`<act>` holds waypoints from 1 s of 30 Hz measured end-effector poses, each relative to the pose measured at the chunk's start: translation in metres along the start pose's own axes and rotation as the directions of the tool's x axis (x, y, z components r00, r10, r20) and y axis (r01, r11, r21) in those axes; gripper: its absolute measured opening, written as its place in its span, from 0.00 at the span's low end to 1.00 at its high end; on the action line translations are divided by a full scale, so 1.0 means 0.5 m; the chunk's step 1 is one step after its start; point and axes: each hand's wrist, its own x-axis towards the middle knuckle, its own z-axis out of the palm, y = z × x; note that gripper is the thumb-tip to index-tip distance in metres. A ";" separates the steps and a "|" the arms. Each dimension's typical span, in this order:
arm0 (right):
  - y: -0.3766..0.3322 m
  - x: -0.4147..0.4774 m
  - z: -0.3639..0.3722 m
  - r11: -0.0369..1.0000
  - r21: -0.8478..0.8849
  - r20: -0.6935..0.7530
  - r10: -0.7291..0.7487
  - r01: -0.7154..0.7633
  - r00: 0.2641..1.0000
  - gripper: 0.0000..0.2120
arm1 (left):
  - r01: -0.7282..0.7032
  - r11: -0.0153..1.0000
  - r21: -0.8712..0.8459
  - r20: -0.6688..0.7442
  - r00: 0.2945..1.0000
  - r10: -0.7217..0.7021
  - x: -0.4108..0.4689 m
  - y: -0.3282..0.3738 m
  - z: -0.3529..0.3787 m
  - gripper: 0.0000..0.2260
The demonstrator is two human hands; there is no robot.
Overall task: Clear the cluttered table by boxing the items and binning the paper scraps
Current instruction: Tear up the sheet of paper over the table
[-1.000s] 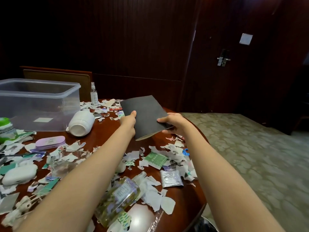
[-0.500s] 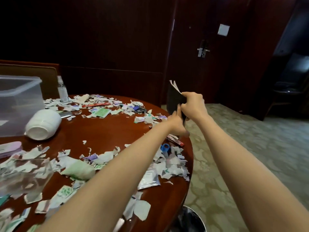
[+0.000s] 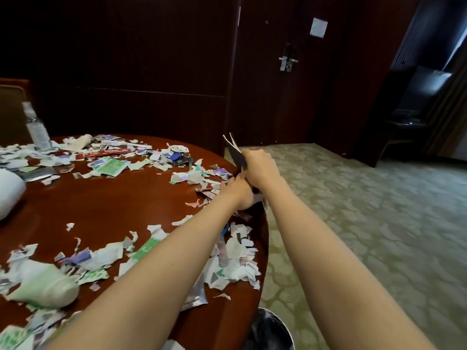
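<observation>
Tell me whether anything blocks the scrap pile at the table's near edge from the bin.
Nothing visible does. The scrap pile lies at the table rim, and the bin stands on the floor below that edge, partly hidden by it. The left hand and right hand hold the dark notebook farther along.

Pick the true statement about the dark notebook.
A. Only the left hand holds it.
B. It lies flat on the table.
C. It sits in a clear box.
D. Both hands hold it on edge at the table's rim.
D: the right hand grips the notebook near its upper end and the left hand grips its lower end, holding it edge-up by the rim of the table.
</observation>
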 end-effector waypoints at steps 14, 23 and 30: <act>-0.102 0.010 0.025 0.976 0.207 -0.013 -0.064 0.065 0.998 0.09 | 0.208 0.978 0.014 0.009 0.978 -0.208 -0.038 -0.061 -0.042 0.36; -0.173 -0.008 0.016 0.915 0.402 -0.013 -0.035 0.037 0.999 0.13 | 0.220 0.967 0.124 -0.048 0.975 -0.216 -0.075 -0.134 -0.085 0.38; -0.174 -0.002 0.002 0.913 0.407 -0.059 0.026 0.000 0.998 0.12 | 0.197 0.973 0.116 -0.022 0.980 -0.196 -0.087 -0.132 -0.116 0.43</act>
